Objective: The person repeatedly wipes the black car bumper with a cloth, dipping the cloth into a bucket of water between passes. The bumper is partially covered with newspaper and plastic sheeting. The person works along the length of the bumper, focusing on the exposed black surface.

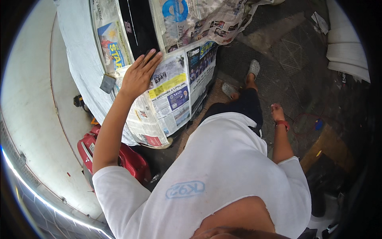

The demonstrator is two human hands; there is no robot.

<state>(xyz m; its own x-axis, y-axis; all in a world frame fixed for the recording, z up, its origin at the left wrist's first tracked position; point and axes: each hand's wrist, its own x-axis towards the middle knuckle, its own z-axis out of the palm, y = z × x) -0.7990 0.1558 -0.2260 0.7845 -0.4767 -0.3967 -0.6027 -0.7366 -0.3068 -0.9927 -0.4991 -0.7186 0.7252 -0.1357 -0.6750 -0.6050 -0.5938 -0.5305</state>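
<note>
My left hand (142,73) lies flat with its fingers stretched out over the lower end of a glossy black panel strip (139,28). Sheets of newspaper (169,93), held by pale tape, cover the car body around that strip. My fingertips touch the black surface; whatever may be under the palm is hidden. A small grey block (107,83) rests on the covering left of my wrist. My right hand (277,113) hangs low at my side, away from the car, with its fingers curled. I cannot make out whether it holds anything.
A red vehicle body part (135,163) stands at lower left, near a white curved wall (36,75). White sheeting (77,51) drapes the car's left side. The dark, stained floor (290,59) lies to the right, with a thin red cord (304,115) and a brown board (328,147).
</note>
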